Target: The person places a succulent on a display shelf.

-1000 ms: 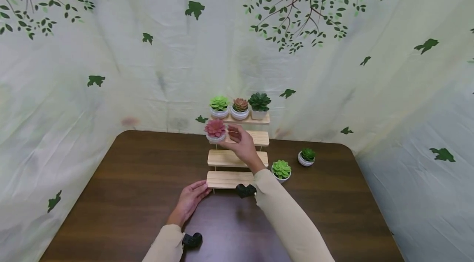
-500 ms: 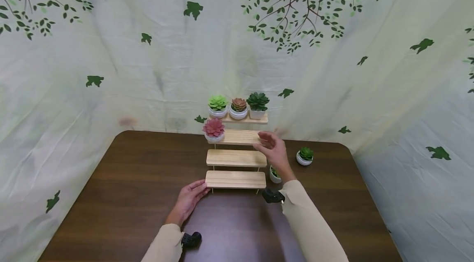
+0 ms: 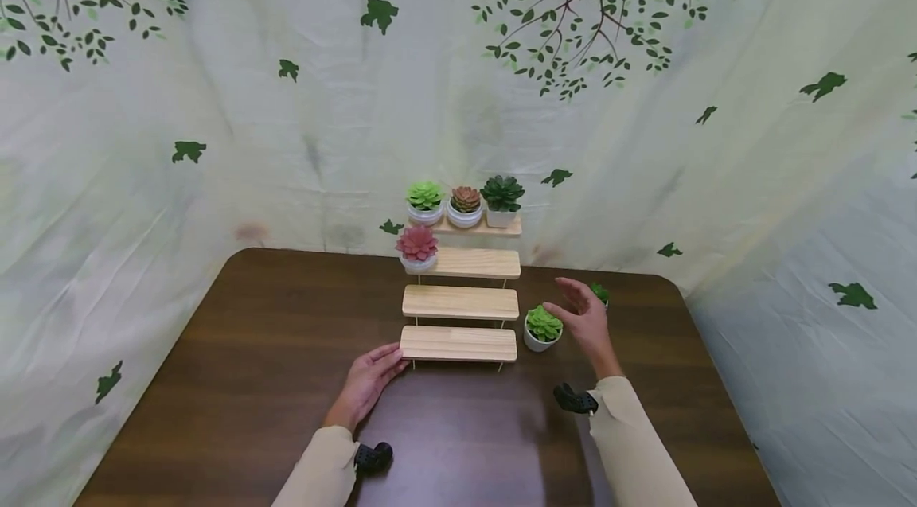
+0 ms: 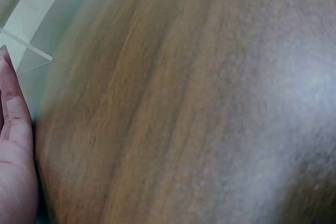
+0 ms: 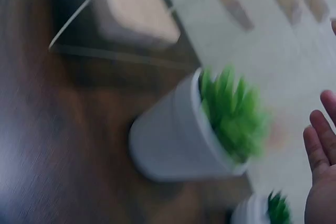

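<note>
A tiered wooden stand [image 3: 458,343] has several light plank shelves. My left hand [image 3: 367,384] touches the left end of its lowest plank, fingers nearly straight; the left wrist view catches only part of this hand [image 4: 18,145] at its edge. My right hand [image 3: 589,324] hovers with parted fingers by a bright green succulent [image 3: 543,325] in a white pot, right of the stand. The right wrist view gives that potted succulent [image 5: 184,129] blurred, apart from the fingers [image 5: 320,140]. A pink succulent [image 3: 417,246] sits at the left of the second-highest shelf.
On the top shelf stand a light green succulent [image 3: 425,201], a reddish-brown one [image 3: 465,206] and a dark green one [image 3: 502,200]. Another small green succulent [image 3: 600,294] is partly hidden behind my right hand. A leaf-printed cloth [image 3: 322,133] hangs behind the brown table [image 3: 286,324].
My right hand has left the pink succulent on its shelf and moved right and down to the bright green succulent. The left hand stays at the lowest plank.
</note>
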### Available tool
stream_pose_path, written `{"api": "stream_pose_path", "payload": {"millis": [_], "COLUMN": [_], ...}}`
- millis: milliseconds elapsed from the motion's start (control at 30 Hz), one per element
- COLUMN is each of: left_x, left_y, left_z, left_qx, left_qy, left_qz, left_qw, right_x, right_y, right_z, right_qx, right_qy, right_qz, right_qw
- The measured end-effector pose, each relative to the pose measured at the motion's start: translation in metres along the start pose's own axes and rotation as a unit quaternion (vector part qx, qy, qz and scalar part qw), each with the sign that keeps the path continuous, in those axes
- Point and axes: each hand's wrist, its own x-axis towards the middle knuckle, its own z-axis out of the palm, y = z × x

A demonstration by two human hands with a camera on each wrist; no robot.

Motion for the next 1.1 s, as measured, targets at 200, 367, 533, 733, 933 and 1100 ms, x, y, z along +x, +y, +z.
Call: {"api": "stream_pose_path", "payload": {"millis": [200,367,533,733,933,1100], "left_x": [-0.001,0.001,0.003,0.001,0.002,0.001], "left_y": [0.0,-0.001,0.002,0.003,-0.001,-0.005], "left_z": [0.0,-0.001,0.0,0.0,-0.002,-0.005], "left_qx": [0.001,0.002,0.002,0.0,0.012,-0.009], "left_qy": [-0.007,-0.012,-0.012,0.0,-0.018,-0.085], "left_qz": [0.011,0.019,0.015,-0.001,0.026,0.071], "left_qw": [0.9999,0.9997,0.9998,1.0,0.9994,0.9938], "right_x": [-0.012,-0.019,-0.022,-0.023,-0.021,-0.023], "right_y": [0.04,0.055,0.065,0.071,0.078,0.081], "right_z": [-0.012,-0.007,0.003,0.014,0.02,0.021], "right_qx": [0.002,0.014,0.024,0.03,0.04,0.049], "right_qy": [-0.013,-0.015,-0.005,0.01,0.037,0.052], "right_qz": [0.016,0.044,0.066,0.087,0.09,0.092], "right_qw": [0.9998,0.9988,0.9975,0.9957,0.9944,0.9932]}}
